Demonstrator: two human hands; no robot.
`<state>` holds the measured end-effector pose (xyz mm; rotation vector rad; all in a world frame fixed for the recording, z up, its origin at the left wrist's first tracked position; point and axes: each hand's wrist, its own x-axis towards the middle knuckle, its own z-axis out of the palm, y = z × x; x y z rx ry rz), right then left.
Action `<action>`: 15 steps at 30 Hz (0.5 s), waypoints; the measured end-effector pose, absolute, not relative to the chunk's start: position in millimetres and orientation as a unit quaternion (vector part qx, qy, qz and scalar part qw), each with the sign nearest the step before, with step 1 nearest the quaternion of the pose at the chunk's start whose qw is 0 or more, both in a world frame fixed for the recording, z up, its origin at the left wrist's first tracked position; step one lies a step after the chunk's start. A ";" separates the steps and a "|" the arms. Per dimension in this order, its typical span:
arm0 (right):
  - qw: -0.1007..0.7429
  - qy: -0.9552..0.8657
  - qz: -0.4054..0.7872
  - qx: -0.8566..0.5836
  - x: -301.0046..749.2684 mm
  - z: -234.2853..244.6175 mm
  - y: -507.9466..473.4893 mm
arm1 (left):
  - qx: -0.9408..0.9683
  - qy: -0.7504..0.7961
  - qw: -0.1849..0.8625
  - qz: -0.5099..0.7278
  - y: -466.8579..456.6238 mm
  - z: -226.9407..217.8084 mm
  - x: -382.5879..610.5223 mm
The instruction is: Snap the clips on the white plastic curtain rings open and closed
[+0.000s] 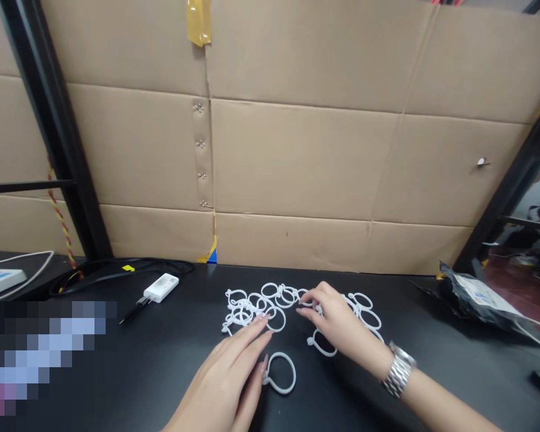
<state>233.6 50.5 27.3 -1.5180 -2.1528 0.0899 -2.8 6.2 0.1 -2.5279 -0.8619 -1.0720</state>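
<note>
A heap of several white plastic rings (274, 303) lies on the black table (117, 372). My left hand (227, 381) lies flat with fingers stretched toward the heap; its thumb touches a single white ring (281, 372) lying apart, nearer to me. My right hand (335, 321), with a metal watch (398, 369) on the wrist, rests on the right side of the heap. Its fingers are curled down over the rings, fingertips among them, and another ring (321, 348) lies partly under its palm. Whether they pinch a ring I cannot make out.
A cardboard wall (297, 156) closes the back of the table. A white charger (161, 287) with black cables lies at the back left. A dark plastic bag (472, 297) sits at the right. Black frame posts (54, 126) stand at both sides.
</note>
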 end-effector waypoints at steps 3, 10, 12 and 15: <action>0.217 -0.786 0.011 -0.579 242.0 28.5 80.6 | -0.866 -0.316 0.124 -0.366 9.0 -2.0 -4.2; 0.157 -0.802 0.042 -0.575 242.9 19.4 108.5 | -0.860 -0.333 0.103 -0.373 10.9 -7.3 -6.3; 0.160 -0.802 0.070 -0.571 243.4 18.0 108.5 | -0.859 -0.335 0.100 -0.373 10.6 -8.4 -6.3; 0.189 -0.792 0.124 -0.568 247.5 23.4 106.8 | -0.860 -0.340 0.104 -0.366 10.4 -9.0 -6.4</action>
